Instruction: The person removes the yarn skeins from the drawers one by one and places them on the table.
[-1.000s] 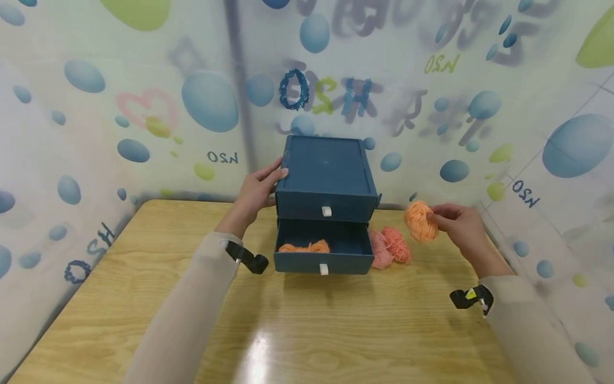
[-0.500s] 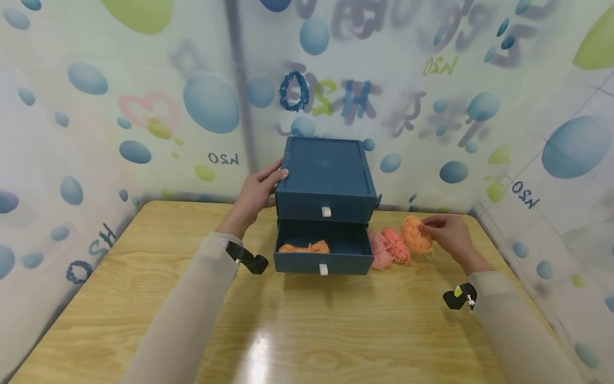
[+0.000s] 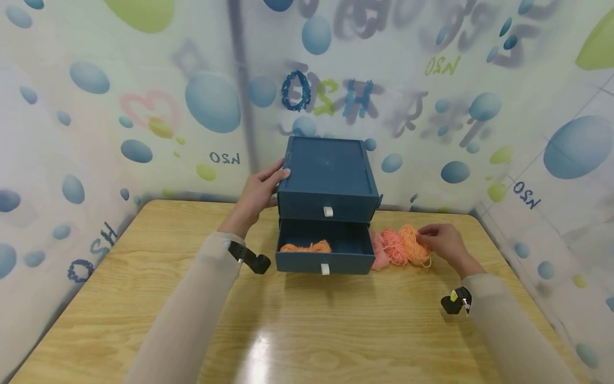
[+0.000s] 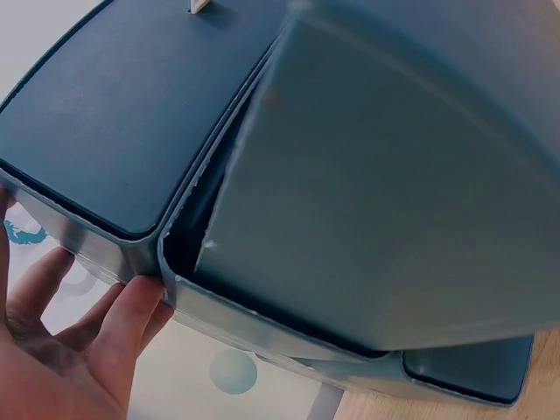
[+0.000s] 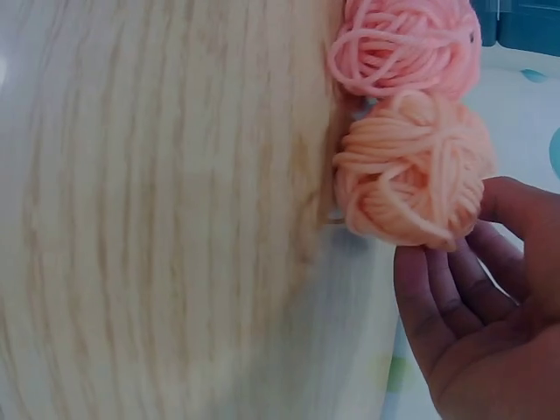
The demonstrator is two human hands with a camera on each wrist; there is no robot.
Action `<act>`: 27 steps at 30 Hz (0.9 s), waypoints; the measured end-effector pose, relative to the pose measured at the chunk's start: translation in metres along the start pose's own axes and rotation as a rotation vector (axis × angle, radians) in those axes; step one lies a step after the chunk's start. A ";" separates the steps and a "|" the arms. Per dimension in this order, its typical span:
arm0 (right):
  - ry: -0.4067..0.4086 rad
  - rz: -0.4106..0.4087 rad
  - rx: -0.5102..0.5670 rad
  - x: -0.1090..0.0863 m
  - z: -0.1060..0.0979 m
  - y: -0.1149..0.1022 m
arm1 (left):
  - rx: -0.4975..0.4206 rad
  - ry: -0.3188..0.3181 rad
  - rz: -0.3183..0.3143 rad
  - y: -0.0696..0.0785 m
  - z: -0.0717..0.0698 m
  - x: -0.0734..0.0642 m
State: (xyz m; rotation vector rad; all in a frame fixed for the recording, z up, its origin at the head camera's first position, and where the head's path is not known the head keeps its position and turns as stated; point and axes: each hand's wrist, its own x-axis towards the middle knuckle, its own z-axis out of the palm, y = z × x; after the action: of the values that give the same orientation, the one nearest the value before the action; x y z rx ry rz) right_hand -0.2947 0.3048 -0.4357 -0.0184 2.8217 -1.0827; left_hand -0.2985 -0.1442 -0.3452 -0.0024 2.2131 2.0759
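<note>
A blue two-drawer cabinet point(image 3: 328, 165) stands on the table. Its top drawer is closed, while the lower drawer point(image 3: 326, 262) is pulled out with an orange yarn bundle point(image 3: 307, 247) inside. My left hand point(image 3: 256, 194) rests against the cabinet's left side, thumb at the top edge, fingers spread on the wall in the left wrist view. On the right, my right hand point(image 3: 447, 242) pinches an orange yarn ball point(image 5: 416, 171), low at the table. This ball sits against a coral-pink yarn ball point(image 3: 395, 247). A paler pink yarn ball point(image 3: 379, 250) lies nearest the cabinet, partly hidden by the drawer.
The wooden table point(image 3: 307, 325) extends to both sides and in front of the cabinet. A patterned wall covering point(image 3: 201, 48) rises close behind it, and another wall point(image 3: 575, 213) borders the table's right side.
My right hand has brought the orange yarn ball down and left, from above the table to beside the coral-pink ball. My left hand and the cabinet have stayed in place.
</note>
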 end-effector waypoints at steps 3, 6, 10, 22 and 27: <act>-0.014 0.021 -0.004 -0.001 0.001 -0.001 | 0.003 0.004 -0.001 0.000 0.000 0.000; -0.013 0.028 -0.009 -0.002 0.003 -0.001 | 0.001 0.006 -0.003 0.001 0.001 0.000; -0.012 0.031 -0.003 -0.002 0.005 0.000 | -0.002 0.008 -0.006 0.001 0.001 -0.001; 0.014 -0.007 -0.036 -0.003 0.002 -0.001 | 0.004 0.015 -0.011 0.001 0.001 -0.002; 0.089 -0.118 -0.165 -0.009 -0.006 -0.010 | 0.004 0.018 -0.008 0.001 0.002 -0.002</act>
State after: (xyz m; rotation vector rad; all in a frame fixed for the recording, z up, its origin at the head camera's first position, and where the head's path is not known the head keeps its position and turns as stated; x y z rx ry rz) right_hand -0.2869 0.3016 -0.4238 -0.1570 3.0166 -0.8888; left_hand -0.2965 -0.1421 -0.3441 -0.0306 2.2241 2.0751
